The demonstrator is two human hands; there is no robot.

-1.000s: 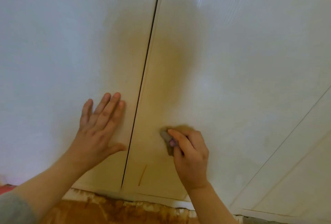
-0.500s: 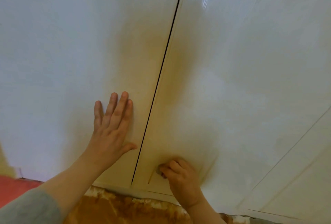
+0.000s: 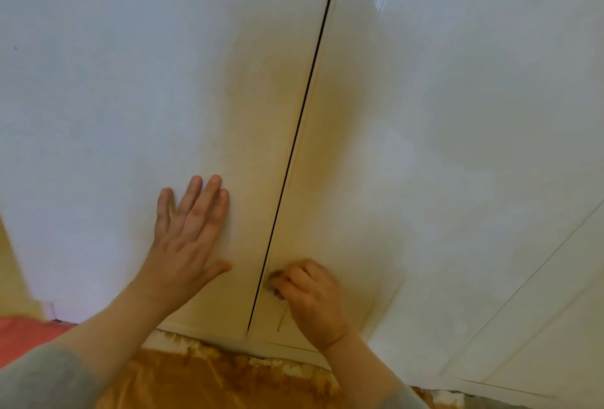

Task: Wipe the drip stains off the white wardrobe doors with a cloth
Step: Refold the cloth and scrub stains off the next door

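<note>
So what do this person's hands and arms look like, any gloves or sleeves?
No gloves: the left hand and right hand are bare, with no ring or watch in sight. Both forearms are bare too. A plain grey sleeve starts near the left elbow; a grey sliver at the bottom edge suggests the same on the right.

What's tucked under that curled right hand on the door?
Only a small dark edge of the cloth peeks out beyond the right hand, against the right door. The rest is covered by the hand.
</note>
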